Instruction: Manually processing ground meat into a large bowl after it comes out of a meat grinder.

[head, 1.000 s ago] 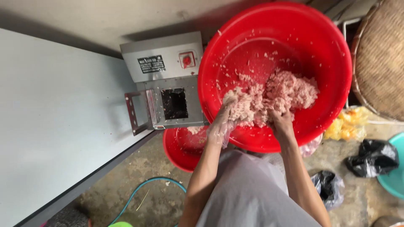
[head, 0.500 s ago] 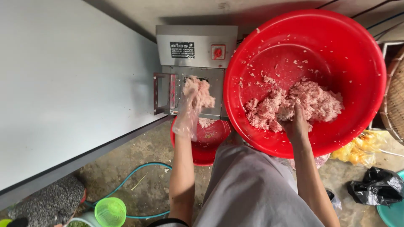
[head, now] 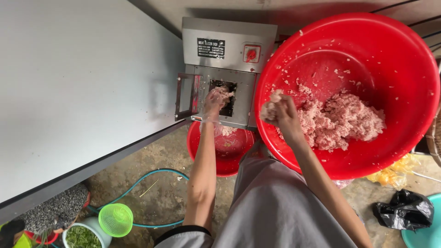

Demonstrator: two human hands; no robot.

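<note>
A steel meat grinder (head: 229, 50) stands at the top centre, with a dark square opening in its face. My left hand (head: 216, 103), in a thin clear glove, presses a lump of pink minced meat into that opening. A big red basin (head: 367, 50) on the right holds a heap of minced meat (head: 342, 119). My right hand (head: 278, 110) is at the basin's left rim, closed around a small clump of the meat. A smaller red bowl (head: 225, 154) sits under the grinder's opening with bits of meat in it.
A large white panel (head: 82, 87) fills the left side. On the concrete floor lie a teal hose (head: 138, 183), a green strainer (head: 115, 219), a bowl of chopped greens (head: 82, 236), a black plastic bag (head: 404, 210) and a yellow bag (head: 392, 174).
My left hand has carried its meat from the basin to the grinder and now pushes it into the opening. My right hand has lifted a clump from the heap towards the basin's left rim.
</note>
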